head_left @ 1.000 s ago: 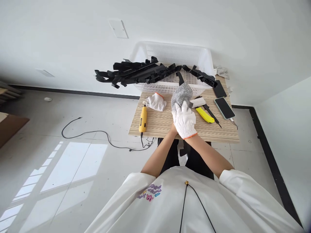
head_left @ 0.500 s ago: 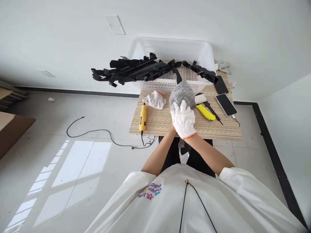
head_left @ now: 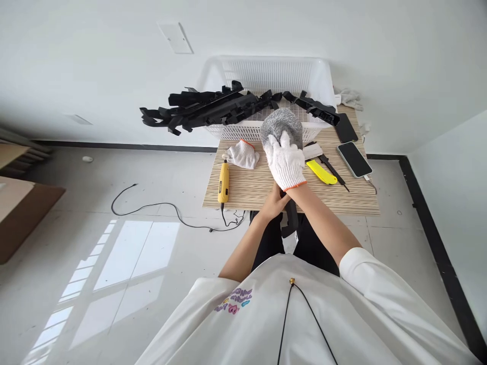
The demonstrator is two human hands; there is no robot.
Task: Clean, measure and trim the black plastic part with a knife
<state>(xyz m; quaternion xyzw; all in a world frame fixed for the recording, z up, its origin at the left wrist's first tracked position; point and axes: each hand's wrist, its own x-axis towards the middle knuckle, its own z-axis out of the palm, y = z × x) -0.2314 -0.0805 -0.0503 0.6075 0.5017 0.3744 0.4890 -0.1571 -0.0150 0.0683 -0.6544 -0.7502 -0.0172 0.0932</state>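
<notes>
a heap of black parts (head_left: 205, 110) lies across the basket (head_left: 236, 133); the bare left hand (head_left: 276, 204) is wrapped round a black strip (head_left: 291, 219), the gloved right hand (head_left: 283, 158) clasps grey cloth (head_left: 282, 123) over it. wiping seems midway; whether the heap is finished, i cannot tell.

I log, head view: right hand (head_left: 284, 165), white-gloved, gripping grey cloth (head_left: 282, 122); left hand (head_left: 273, 204), bare, closed around a black strip (head_left: 291, 219). On the tabletop (head_left: 249, 188) I list one yellow corded tool (head_left: 223, 183), one white glove (head_left: 244, 154), one phone (head_left: 355, 159), one yellow-handled tool (head_left: 322, 173). Behind: black parts (head_left: 220, 110) lying across a white basket (head_left: 274, 73).
</notes>
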